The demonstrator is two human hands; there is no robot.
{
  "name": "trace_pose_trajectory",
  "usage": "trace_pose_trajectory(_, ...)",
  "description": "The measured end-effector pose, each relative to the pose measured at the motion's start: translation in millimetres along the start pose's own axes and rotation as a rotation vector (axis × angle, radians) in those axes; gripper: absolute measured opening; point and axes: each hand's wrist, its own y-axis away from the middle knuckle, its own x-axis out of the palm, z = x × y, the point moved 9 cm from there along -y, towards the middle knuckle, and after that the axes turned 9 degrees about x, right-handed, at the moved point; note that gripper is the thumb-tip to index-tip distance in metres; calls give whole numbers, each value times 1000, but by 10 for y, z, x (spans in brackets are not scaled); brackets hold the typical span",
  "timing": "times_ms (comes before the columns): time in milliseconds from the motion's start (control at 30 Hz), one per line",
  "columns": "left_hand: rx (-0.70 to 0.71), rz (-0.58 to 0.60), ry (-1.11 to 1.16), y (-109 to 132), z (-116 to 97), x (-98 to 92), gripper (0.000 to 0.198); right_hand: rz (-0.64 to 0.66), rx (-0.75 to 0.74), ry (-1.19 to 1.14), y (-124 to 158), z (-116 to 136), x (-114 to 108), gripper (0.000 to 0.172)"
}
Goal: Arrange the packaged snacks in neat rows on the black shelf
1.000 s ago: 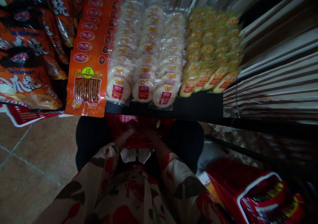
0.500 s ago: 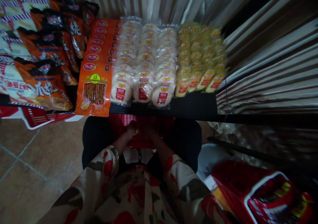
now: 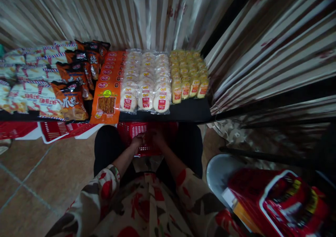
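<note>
Currently both hands are low in the dim gap b/w the person's knees, over a red basket point(image 3: 135, 127) that sits just under the near edge of a black table point(image 3: 183, 116). The left hand point(image 3: 137, 141) is at the basket's left part w/ fingers pointing in & a bit curled; a small pale spot shows by the fingertips, but it's too blurry to say if that's smth held. The right hand point(image 3: 158, 138) is close by on the right, dark & blurred, so can't tell how far open it is or what, if anything, it has hold of. Sleeves point(image 3: 105, 184) are pale w/ red & dark print; dark trousers point(image 3: 109, 147) flank the basket. On the table, left to right: white snack bags point(image 3: 34, 72) in rows, orange-&-black bags point(image 3: 72, 102), a column of overlapping orange pkts point(image 3: 107, 93) w/ brown sticks showing on the nearest, three columns of clear-wrapped round crackers point(image 3: 145, 86), then yellow pkts point(image 3: 189, 76) in tight rows. A striped curtain point(image 3: 152, 18) hangs at the far side & along the right. Near right, a red crate point(image 3: 246, 184) w/ a white handle & shiny red pkgs point(image 3: 291, 198) is beside a grey round tub point(image 3: 220, 167). Left, more red baskets point(image 3: 59, 130) show below the table, above tan floor tiles point(image 3: 68, 167).
</note>
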Motion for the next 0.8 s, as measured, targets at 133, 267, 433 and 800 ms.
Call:
trace_pose_trajectory(133,26,-9,1,147,-120,-36,35,-23,6,-44,112,63,-84,43)
trace_pose_trajectory(267,49,2,-2,298,-231,-26,41,-57,-3,-69,221,104,-189,38)
trace_pose_trajectory(433,80,9,-7,428,-302,14,43,-89,-7,-98,304,123,-260,36)
trace_pose_trajectory(800,152,28,10,707,-507,99,43,-232,19,-206,446,34,-374,36)
